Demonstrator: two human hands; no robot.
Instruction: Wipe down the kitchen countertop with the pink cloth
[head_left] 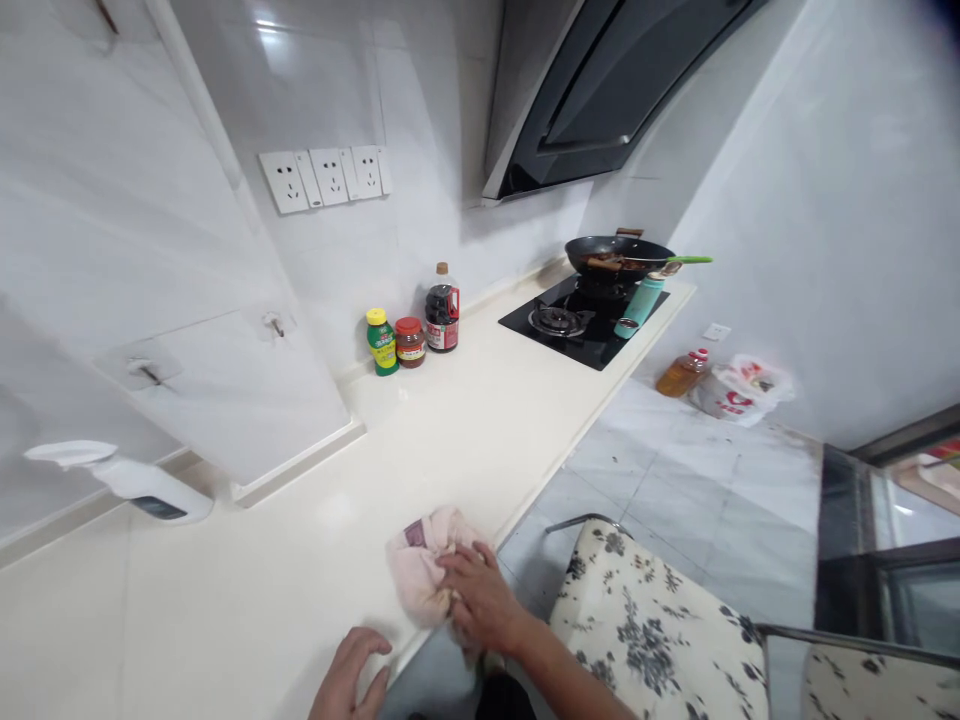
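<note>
Right hand (484, 602) laid over a crumpled pale-pink cloth (411, 578), fingers a little spread; whether pinching the fabric, impossible to tell. Cloth at the near edge of a cream counter (315, 560). Left hand (351, 675) just beside, at the same edge, holding nothing, thumb apart from curved fingers. Close by on the right, a chair (649, 640) with a black-and-cream floral cover. Farther left on the counter, a white handheld device (161, 493). Toward the back wall, side by side: a green bottle (383, 348) with a yellow cap, a red-lidded jar (410, 345) and a dark sauce bottle (442, 318). Beyond, a black cooktop (530, 325) with a wok (583, 258) containing food, and a turquoise bottle (643, 303) near its front edge. Above, a dark range hood (622, 85).
</note>
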